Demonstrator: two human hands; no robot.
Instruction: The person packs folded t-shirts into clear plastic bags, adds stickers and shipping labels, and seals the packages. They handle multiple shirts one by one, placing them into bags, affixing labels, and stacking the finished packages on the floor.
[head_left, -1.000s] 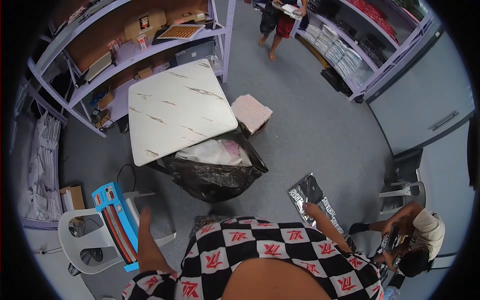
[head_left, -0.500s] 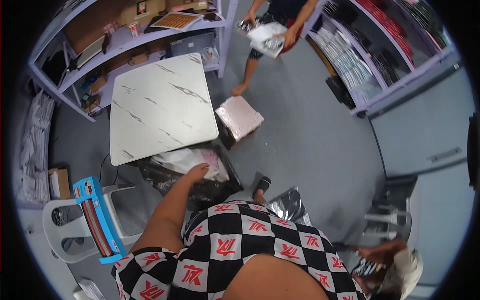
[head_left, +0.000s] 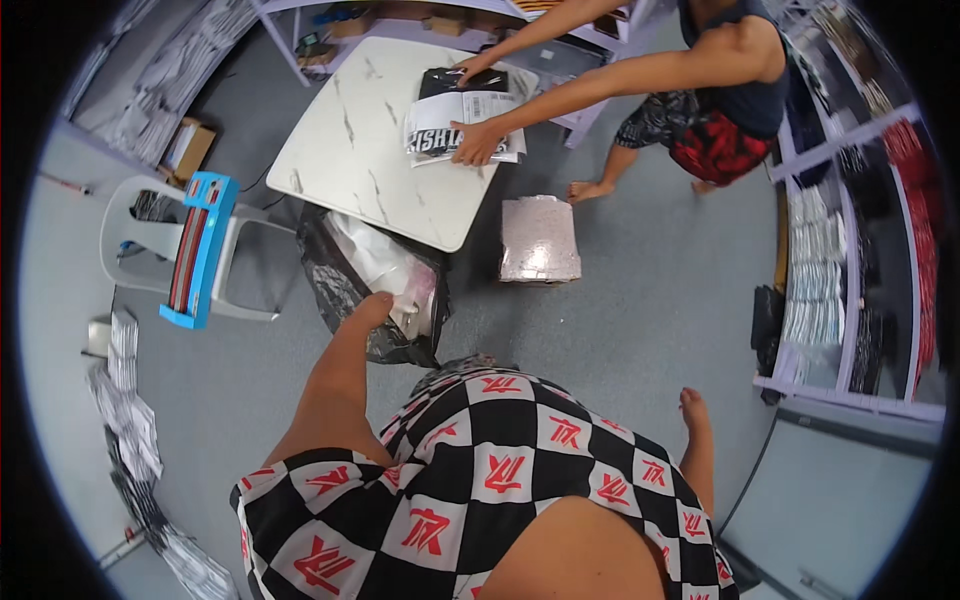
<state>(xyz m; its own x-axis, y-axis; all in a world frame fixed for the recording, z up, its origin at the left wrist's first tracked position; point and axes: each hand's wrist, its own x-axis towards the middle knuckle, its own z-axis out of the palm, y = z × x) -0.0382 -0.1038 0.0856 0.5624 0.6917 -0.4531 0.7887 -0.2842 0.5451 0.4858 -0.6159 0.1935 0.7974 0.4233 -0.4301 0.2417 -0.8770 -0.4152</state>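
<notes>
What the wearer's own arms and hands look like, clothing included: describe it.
The left hand and right hand look bare, with no gloves or wristbands showing. The forearms are uncovered too. The short, loose sleeves are black-and-white checkered, with red brush-stroke-like markings on white squares.

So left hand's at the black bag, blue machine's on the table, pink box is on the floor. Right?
One slip: the head view shows the blue machine on the white chair, not the table. Left hand at the black bag, pink box on the floor: both stand.
</notes>
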